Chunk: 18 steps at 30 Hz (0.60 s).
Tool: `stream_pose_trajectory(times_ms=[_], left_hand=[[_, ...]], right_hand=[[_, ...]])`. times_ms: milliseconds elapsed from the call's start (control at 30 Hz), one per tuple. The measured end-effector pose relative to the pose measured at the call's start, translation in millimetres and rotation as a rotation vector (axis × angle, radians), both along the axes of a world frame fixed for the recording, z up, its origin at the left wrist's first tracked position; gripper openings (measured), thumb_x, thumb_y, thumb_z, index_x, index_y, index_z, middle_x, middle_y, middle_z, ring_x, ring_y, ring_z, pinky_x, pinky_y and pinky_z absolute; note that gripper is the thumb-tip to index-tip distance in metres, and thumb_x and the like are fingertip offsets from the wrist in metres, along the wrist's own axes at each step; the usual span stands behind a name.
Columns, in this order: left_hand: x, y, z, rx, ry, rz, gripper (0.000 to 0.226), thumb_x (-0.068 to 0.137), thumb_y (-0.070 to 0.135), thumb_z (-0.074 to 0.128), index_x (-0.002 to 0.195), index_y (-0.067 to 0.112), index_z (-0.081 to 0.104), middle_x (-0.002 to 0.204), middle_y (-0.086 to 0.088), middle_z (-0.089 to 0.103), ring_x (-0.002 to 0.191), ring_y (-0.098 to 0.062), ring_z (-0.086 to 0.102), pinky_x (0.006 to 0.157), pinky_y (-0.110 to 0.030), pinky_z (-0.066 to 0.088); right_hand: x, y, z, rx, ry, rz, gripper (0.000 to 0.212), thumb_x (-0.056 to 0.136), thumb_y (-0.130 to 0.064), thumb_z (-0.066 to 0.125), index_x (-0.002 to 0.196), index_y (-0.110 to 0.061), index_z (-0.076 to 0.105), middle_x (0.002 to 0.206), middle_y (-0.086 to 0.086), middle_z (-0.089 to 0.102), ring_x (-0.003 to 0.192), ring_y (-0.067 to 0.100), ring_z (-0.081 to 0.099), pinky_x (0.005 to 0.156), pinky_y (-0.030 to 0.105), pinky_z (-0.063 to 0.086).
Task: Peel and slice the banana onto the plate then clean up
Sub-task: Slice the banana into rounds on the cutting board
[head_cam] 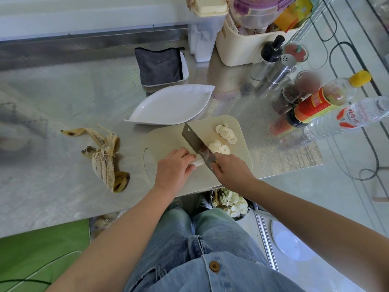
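On the beige cutting board, my left hand pins down the short remaining piece of peeled banana. My right hand grips the handle of a cleaver, whose blade stands on the banana right beside my left fingertips. Several cut banana slices lie on the board to the right of the blade. The white leaf-shaped plate sits empty just beyond the board. The banana peel lies spread on the steel counter to the left.
A grey cloth on a white tray sits behind the plate. Bottles, shakers and jars crowd the right side, with a cream bin behind. A bin of scraps stands under the counter's front edge.
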State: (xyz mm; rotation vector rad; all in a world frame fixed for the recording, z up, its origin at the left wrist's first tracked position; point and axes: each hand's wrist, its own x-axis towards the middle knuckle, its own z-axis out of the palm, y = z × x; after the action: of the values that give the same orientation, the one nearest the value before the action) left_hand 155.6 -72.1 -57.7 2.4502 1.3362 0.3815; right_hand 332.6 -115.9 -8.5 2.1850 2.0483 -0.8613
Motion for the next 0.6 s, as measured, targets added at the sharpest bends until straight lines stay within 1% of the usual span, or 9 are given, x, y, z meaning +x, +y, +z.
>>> stream_pose_trajectory(times_ms=[100,167,267,333,433,500,600], left_hand=[[0.3,-0.1,-0.8,0.0,-0.009,0.002,0.026,0.066,0.023,0.085,0.088,0.02,0.072,0.084,0.005,0.063,0.07,-0.018,0.059,0.047,-0.021,0.035],[0.6,-0.1,-0.7,0.001,-0.011,0.002,0.026,0.065,0.023,0.085,0.087,0.02,0.072,0.084,0.006,0.063,0.07,-0.019,0.059,0.047,-0.021,0.036],[0.1,-0.2,-0.1,0.005,-0.005,0.002,0.026,0.065,0.023,0.086,0.087,0.021,0.072,0.084,0.006,0.063,0.07,-0.018,0.059,0.047,-0.021,0.033],[-0.1,-0.2,0.4,0.009,-0.002,0.004,0.026,0.065,0.023,0.085,0.087,0.021,0.072,0.083,0.006,0.063,0.07,-0.018,0.059,0.047,-0.021,0.031],[0.0,-0.1,0.7,0.012,-0.001,0.003,0.025,0.066,0.023,0.085,0.087,0.021,0.072,0.083,0.006,0.062,0.07,-0.018,0.059,0.048,-0.021,0.029],[-0.2,0.3,1.2,0.013,0.002,0.001,0.025,0.067,0.024,0.084,0.088,0.021,0.072,0.083,0.006,0.063,0.071,-0.018,0.059,0.049,-0.021,0.031],[-0.6,0.4,1.9,0.008,0.0,-0.004,0.025,0.068,0.024,0.084,0.09,0.021,0.072,0.084,0.005,0.063,0.071,-0.017,0.059,0.049,-0.021,0.035]], right_hand=[[-4.4,3.6,-8.0,0.029,0.03,-0.024,0.018,0.098,-0.024,0.039,0.094,-0.011,0.051,0.077,0.005,0.053,0.07,0.025,0.05,0.06,0.03,0.032],[-6.5,4.7,-13.5,0.02,0.03,-0.022,0.018,0.098,-0.024,0.039,0.096,-0.012,0.052,0.078,0.005,0.055,0.075,0.027,0.054,0.061,0.03,0.033],[-7.2,5.0,-18.2,0.018,0.041,-0.022,0.019,0.098,-0.025,0.039,0.099,-0.012,0.053,0.085,0.007,0.061,0.079,0.027,0.056,0.063,0.031,0.036],[-5.2,5.1,-16.3,0.034,0.041,-0.015,0.019,0.097,-0.025,0.039,0.098,-0.013,0.053,0.083,0.006,0.061,0.077,0.027,0.056,0.061,0.032,0.037],[0.9,3.1,-7.4,0.058,0.04,-0.031,0.019,0.097,-0.023,0.04,0.098,-0.011,0.055,0.08,0.005,0.058,0.072,0.027,0.052,0.059,0.031,0.032],[5.4,-0.3,-1.7,0.066,0.03,-0.024,0.02,0.096,-0.023,0.041,0.098,-0.009,0.055,0.08,0.007,0.059,0.073,0.028,0.053,0.059,0.032,0.031],[8.6,-6.1,4.5,0.046,0.039,-0.004,0.017,0.096,-0.023,0.042,0.087,-0.01,0.048,0.075,0.005,0.054,0.069,0.027,0.051,0.058,0.033,0.034]])
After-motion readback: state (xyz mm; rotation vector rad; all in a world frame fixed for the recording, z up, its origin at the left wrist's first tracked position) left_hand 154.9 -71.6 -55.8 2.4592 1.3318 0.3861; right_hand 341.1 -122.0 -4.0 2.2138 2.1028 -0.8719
